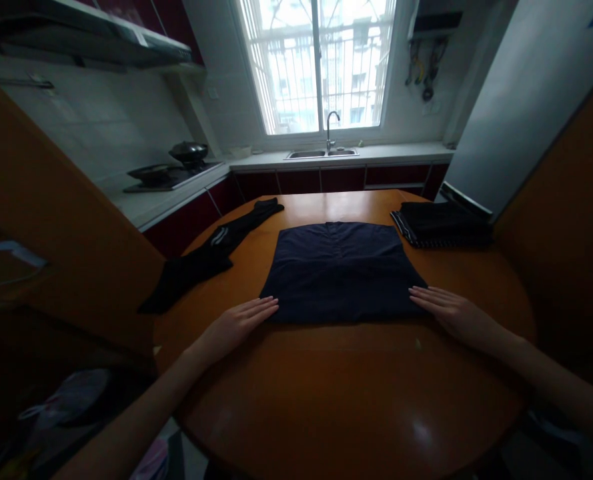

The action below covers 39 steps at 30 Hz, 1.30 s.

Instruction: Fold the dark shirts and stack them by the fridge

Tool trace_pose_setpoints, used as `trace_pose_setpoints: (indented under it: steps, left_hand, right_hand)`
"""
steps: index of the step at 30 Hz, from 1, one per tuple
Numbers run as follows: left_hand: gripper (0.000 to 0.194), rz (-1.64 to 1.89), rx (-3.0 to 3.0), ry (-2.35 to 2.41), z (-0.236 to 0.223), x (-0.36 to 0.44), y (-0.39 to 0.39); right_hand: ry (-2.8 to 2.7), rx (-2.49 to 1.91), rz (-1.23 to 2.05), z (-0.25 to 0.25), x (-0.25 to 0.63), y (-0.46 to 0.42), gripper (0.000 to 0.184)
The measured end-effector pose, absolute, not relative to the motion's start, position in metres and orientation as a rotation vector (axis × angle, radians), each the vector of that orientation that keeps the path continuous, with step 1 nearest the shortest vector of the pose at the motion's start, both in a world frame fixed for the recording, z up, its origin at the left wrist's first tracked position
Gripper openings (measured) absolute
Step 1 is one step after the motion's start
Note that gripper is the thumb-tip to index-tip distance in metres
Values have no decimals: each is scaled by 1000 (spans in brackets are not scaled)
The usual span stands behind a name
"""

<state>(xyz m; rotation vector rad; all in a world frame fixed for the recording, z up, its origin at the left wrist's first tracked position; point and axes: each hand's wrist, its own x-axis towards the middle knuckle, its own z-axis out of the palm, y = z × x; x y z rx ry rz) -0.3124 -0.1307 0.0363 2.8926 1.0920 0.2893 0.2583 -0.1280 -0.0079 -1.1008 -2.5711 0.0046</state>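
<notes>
Navy cloth, folded into a broad, flat piece with a narrower far edge, lies on the orange-brown table, just toward 12 o'clock from the middle of the top as the wearer faces it. Both hands are open, fingers straight and close together, gripping nothing. The left hand rests its fingertips on the cloth's 8 o'clock corner, and the right hand does the same at its 4 o'clock corner. Faint creases run across the fabric, and its near edge lies almost straight between the hands. At 10 o'clock on the table, a black garment with a pale marking sprawls loosely toward the rim, well apart from the cloth. At 2 o'clock sits a stack of dark folded clothes, light stripes showing along its edges. Beyond the table at 12 o'clock are a steel sink with a curved tap and a bright window; toward 10 o'clock, a lidded pan stands on the stove.
</notes>
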Motion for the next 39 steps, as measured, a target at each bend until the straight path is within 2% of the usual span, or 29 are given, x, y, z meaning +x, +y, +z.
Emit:
trace_pose_setpoints:
  steps: [6,10,14,17,20,25,28,34,39]
  left_hand:
    - [51,288,2794,1111,35,-337,-162]
    - [46,243,2625,1147,54,-351,-176]
    - [46,524,2354,1459,71,-344,-127]
    - [56,669,2228,1551,69,-322,-65]
    - [57,597,2195,1481,57,-297,-19]
    - [44,503,2195,1399,36,-287,-4]
    - [40,479,2147,1360,34,-294,-10]
    - [35,425,2118,1359,32,-295,-14]
    - [34,558,2210,1429,29,-292,-16]
  right_hand:
    - [-2641,-1080,148,1,254,-168,57]
    - [-2598,-1195,360,22,247,-176,45]
    - [-2290,-1388,404,39,232,-115,39]
    - [-2191,-1527,511,41,218,-52,30]
    - [-2224,-1602,647,38,211,-9,23]
    - [-2288,-1507,824,32,217,4,35]
    - [-2298,-1484,835,28,222,0,37]
    - [-2267,-1520,822,19,223,0,29]
    - [-2202,-1497,709,25,219,-4,25]
